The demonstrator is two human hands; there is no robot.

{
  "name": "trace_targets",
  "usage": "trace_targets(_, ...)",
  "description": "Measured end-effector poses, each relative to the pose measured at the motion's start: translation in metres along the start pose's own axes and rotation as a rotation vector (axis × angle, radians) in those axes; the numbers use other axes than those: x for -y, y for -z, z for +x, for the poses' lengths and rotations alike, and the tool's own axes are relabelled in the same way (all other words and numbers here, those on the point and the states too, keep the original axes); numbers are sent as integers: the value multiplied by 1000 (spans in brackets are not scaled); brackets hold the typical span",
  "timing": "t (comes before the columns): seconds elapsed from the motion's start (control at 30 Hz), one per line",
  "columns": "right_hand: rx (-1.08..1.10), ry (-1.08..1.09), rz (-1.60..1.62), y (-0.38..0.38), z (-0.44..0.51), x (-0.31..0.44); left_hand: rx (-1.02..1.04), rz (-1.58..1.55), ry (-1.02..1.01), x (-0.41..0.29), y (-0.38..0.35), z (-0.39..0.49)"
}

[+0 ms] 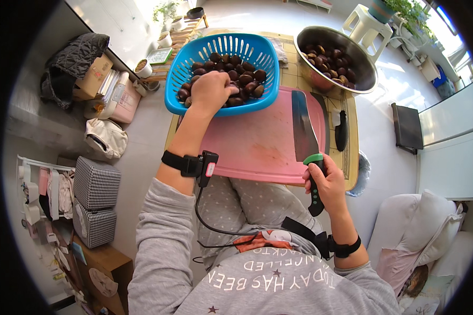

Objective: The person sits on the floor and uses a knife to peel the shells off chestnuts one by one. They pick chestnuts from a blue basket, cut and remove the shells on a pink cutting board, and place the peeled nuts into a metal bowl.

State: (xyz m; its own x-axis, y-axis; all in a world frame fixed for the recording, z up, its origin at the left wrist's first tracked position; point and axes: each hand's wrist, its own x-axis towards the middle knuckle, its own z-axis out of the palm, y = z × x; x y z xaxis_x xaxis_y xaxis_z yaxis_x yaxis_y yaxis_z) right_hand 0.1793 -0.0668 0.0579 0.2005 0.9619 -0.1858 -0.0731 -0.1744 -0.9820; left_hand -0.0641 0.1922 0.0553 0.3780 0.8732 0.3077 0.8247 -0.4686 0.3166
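Note:
My left hand (211, 92) reaches into a blue plastic basket (274, 75), down among the brown chestnuts (246, 78). Its fingertips are mostly hidden, so whether they grip a chestnut cannot be told. In my right hand (331, 183) is the black-and-green handle of a kitchen knife (305, 126), its broad blade pointing away from me over the right side of a pink cutting board (252, 141). The basket overlaps the board's far left part. A steel bowl (366, 75) at the far right holds more chestnuts (331, 65), some showing pale patches.
A smaller black-handled knife (341, 132) lies on the low table (352, 165), right of the board. Behind the basket is a grey cloth (279, 51). A bag-lined bin (360, 173) stands by the table's right edge. A cable (209, 226) runs from my left wrist strap across my lap.

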Motion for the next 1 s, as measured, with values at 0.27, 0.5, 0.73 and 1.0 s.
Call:
trace_targets(0.27, -84, -32, -21, 17, -8, -4, 75, 114, -83, -2, -20, 15)
trace_targets(0.5, -77, -64, -4, 20, -12, -5, -16, -33, -50, -21, 12, 14)
trace_targets(0.73, -72, -45, 16, 19, -9, -8, 121, -987, 30, -73, 68, -93)
trace_targets(1.0, 3, -99, 99, 6, -7, -16, 476, -1666, 644, -81, -3, -158)
